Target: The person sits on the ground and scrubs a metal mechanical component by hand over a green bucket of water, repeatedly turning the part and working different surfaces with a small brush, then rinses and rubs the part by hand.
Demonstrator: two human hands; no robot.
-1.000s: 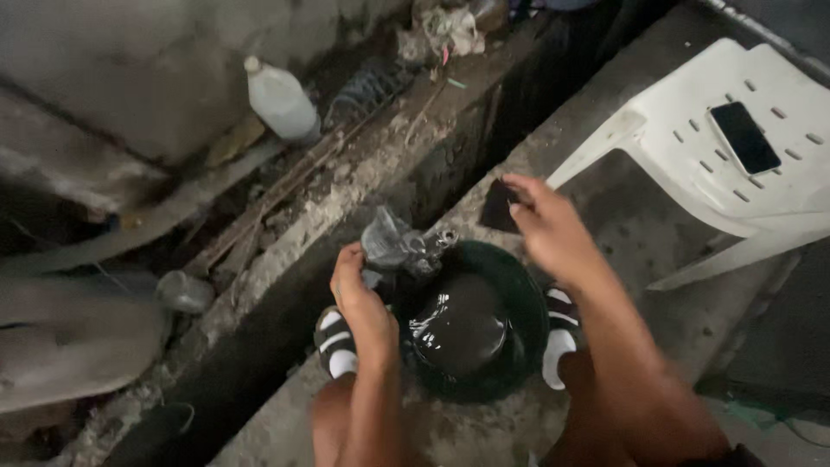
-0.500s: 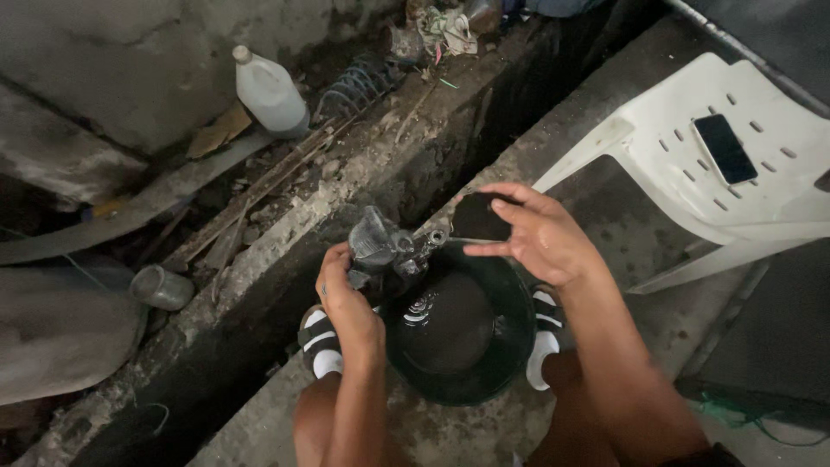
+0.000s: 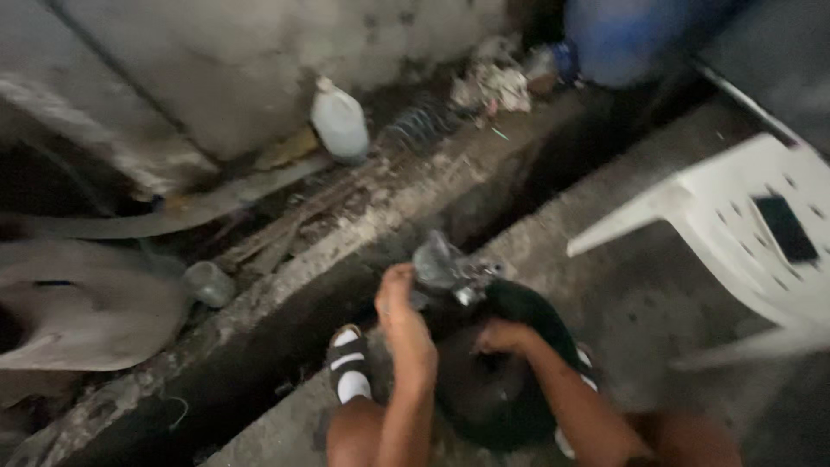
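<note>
Both hands work over a dark round basin point(image 3: 510, 380) set between the person's sandalled feet. Left hand point(image 3: 402, 311) closes on a crumpled grey plastic bag point(image 3: 441, 264) at the basin's rim; right hand point(image 3: 501, 335) rests inside, its grip lost to blur. Behind, a white plastic jug point(image 3: 339, 121) stands by the wall; a white plastic chair point(image 3: 752, 233) sits right.

This is a rough outdoor back yard or alley beside a home. A stained bare concrete wall point(image 3: 259, 78) rises behind an open concrete drainage gutter point(image 3: 285, 337). Litter and a white plastic jug point(image 3: 340, 121) lie along it, near a white plastic garden chair point(image 3: 743, 225) on cracked pavement.
</note>
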